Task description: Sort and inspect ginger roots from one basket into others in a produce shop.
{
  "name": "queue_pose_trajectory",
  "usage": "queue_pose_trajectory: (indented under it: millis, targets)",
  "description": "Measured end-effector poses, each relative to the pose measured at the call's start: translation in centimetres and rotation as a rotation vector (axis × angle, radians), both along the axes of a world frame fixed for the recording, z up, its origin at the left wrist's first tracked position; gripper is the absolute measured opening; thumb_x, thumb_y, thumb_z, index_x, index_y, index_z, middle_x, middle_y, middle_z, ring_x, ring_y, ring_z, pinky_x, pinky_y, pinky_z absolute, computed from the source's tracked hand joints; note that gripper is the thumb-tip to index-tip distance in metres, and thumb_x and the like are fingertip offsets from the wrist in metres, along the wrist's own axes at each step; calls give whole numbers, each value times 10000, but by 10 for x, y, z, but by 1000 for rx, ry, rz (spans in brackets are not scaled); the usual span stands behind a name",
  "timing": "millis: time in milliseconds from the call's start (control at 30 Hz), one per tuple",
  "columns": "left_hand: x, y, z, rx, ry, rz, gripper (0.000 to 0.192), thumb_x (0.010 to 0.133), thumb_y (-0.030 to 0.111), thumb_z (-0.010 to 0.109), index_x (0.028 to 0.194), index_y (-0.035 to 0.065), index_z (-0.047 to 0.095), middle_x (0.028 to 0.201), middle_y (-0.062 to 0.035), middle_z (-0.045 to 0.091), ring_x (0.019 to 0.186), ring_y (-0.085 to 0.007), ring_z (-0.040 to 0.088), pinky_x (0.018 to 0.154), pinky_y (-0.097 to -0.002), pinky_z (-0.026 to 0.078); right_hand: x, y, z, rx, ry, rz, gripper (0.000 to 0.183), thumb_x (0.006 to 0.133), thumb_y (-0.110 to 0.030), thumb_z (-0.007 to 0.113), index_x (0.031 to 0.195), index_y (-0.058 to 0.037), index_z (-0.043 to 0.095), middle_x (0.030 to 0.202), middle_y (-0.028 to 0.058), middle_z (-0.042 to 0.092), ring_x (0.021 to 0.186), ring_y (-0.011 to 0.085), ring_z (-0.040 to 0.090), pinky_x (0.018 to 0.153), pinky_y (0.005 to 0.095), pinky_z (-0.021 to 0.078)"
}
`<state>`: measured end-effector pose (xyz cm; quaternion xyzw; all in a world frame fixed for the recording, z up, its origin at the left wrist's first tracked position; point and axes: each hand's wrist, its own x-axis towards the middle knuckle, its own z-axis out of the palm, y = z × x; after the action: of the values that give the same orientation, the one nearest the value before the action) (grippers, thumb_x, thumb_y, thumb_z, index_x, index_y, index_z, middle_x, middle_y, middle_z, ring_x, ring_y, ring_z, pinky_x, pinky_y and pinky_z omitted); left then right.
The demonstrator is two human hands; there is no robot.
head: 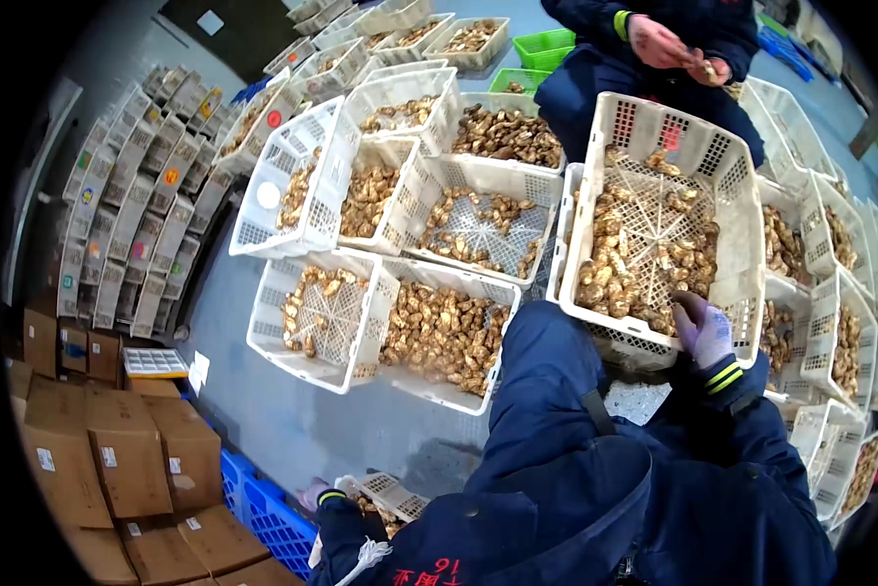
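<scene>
In a lavender work glove with dark, soiled fingers, my right hand (705, 333) is over the near right edge of a large white plastic crate (748, 242). Its fingers are bent beside brown-and-cream mushrooms (615, 264), which look like matsutake; their grip is unclear. The mushrooms line the left and near right of the crate, baring its lattice floor (647, 209). Off to my lower left, my left hand (311, 494) is small and partly hidden by its sleeve. It is by a white crate (395, 494) with more mushrooms; whether it grips anything cannot be told.
Opposite me a co-worker's hands (662, 47) hold a small piece. White mushroom crates (541, 220) stand at left and right, with green baskets (545, 50) behind. Stacked crates (134, 205), cardboard boxes (120, 454) and a blue plastic pallet (274, 516) line the left.
</scene>
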<state>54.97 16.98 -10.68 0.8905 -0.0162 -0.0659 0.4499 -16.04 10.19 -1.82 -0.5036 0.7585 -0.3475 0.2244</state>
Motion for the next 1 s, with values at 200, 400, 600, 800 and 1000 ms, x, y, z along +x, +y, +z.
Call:
queue_pose_trajectory:
  millis: [200,400,600,800,1000]
  targets:
    - [-55,-109,53,18,-244,-220,572,806,29,640,1326,-18,407,1267,-201,519,1090,-312,543,963,-370,413,-5,5,-9,-103,-6,2,287,854,-172,578,1088,-9,619,970,208,651,899,294,650,784,338,498]
    - [-15,-91,33,63,-387,-316,573,812,54,644,1330,-9,408,1279,-218,498,1124,-295,514,990,-348,383,-3,5,0,-94,89,26,306,852,-188,560,1096,-13,616,1012,209,643,959,339,624,826,377,490]
    - [-42,-69,25,-75,-129,-262,612,808,-7,610,1368,12,364,1318,-189,466,1081,-253,513,937,-350,427,-1,7,0,-96,65,15,285,854,-184,555,1075,-17,625,967,201,652,906,335,636,796,370,497]
    - [-130,-139,48,-446,-19,-806,535,872,27,549,1364,-29,346,1376,-174,398,1148,-239,464,1005,-338,361,5,5,-6,-139,-9,-29,259,853,-144,585,1082,-33,629,918,170,670,815,251,659,733,310,504]
    - [-352,-192,130,-521,107,-1580,414,886,68,568,1278,-24,471,1249,-133,532,1084,-187,513,927,-299,411,-9,12,30,-249,-201,-142,254,886,-137,572,1095,2,614,945,156,662,864,190,634,780,275,480]
